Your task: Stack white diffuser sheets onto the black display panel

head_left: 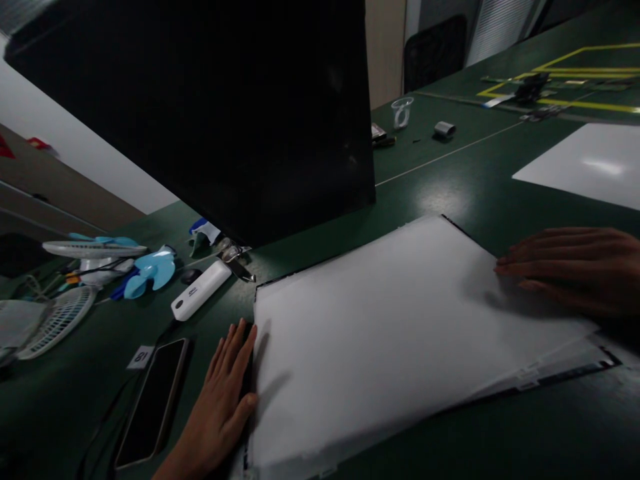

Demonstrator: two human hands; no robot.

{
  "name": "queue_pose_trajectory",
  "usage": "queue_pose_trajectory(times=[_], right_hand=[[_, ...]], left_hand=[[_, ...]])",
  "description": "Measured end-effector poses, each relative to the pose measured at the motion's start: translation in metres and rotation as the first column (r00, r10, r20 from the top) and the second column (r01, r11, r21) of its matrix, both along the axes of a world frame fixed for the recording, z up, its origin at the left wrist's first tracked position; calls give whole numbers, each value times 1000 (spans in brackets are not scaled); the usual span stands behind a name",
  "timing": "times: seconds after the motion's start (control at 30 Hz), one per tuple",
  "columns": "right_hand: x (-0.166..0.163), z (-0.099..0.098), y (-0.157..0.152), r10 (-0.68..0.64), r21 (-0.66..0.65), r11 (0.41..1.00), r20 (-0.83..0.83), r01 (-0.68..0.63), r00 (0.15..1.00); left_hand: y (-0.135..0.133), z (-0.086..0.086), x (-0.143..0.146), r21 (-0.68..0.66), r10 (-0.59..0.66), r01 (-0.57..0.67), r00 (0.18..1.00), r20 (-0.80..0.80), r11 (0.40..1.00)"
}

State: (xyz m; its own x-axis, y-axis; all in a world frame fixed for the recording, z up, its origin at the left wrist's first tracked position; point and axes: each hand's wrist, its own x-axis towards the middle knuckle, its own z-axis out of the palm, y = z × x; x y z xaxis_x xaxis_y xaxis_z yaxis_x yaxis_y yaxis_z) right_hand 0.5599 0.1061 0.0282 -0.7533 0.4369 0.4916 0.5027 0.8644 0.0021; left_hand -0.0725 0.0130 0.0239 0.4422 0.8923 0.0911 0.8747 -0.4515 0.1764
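Note:
A stack of thin white sheets point(400, 333) lies on a dark-framed flat panel point(570, 375), whose rim and small tabs show along the near edge. It looks like a screen backlight with its film layers. At the panel's left edge rests my left hand point(220, 397), fingers stretched out and thumb apart, the fingertips touching the border. My right hand point(575, 270) is over the right edge, its fingers straight and side by side. Whether its fingertips press on the top sheet or hover just above cannot be made out. Neither hand holds anything.
A large black panel point(280, 120) stands behind the sheets. To the left are a phone point(153, 403), a white handheld device point(201, 290), a light-blue fan blade point(153, 270) and fan grilles point(65, 323). Another white sheet point(595, 163) and a plastic cup point(401, 113) lie farther back.

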Motion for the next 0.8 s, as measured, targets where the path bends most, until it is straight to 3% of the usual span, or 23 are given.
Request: queue_pose_trajectory(times=[0.23,0.4,0.6,0.8], right_hand=[[-30,8,-16,182,82,979,61,-187,981],[-36,8,-24,189,67,978,100,-196,977],[-51,14,-32,250,-48,968,271,-247,929],[-60,15,-33,252,-285,940,215,-186,944]], left_hand=[[-1,14,9,-49,-47,45,999,-26,998],[1,11,11,-39,30,-31,999,-43,999],[5,1,7,-47,119,-121,992,-34,992],[3,5,9,-71,43,-45,998,-35,996]])
